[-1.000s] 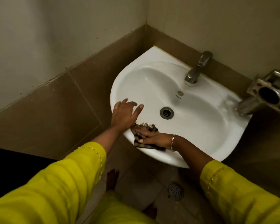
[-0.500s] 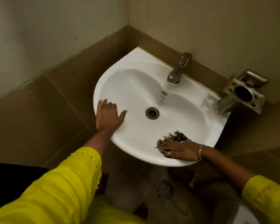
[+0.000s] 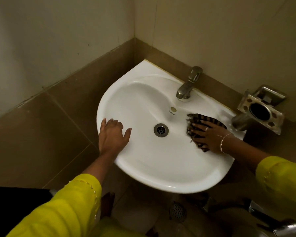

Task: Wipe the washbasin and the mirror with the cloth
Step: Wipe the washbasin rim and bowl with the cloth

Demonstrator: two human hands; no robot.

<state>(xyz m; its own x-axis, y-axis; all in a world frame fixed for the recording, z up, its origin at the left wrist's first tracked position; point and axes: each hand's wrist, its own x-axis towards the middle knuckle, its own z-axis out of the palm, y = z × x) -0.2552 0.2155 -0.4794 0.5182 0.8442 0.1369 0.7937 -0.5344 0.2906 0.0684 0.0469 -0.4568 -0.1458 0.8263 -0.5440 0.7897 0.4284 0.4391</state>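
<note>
The white washbasin [image 3: 143, 168] fills the corner, its bowl sloping down to the drain [image 3: 161, 130], from which every place here is reckoned; the mirror is not in view. Left of the drain, the left grip [image 3: 112, 134] rests flat on the basin's rim, fingers straight and a little spread, holding nothing. Its forearm comes up from the near left, and it looks to be bracing. Right of the drain, on the bowl's inner slope, the right grip [image 3: 210, 135] lies palm down with fingers spread, pressing the striped cloth [image 3: 195, 119] against the porcelain. Its wrist is over the right rim and its fingertips aim back at the drain. The cloth sits directly under that grip, its long axis running roughly from the far side to the near side, frayed edge facing the drain. The right grip is plainly the nearer; the coming stroke likely sweeps drainward. Beyond the drain stands the tap [image 3: 188, 84].
</note>
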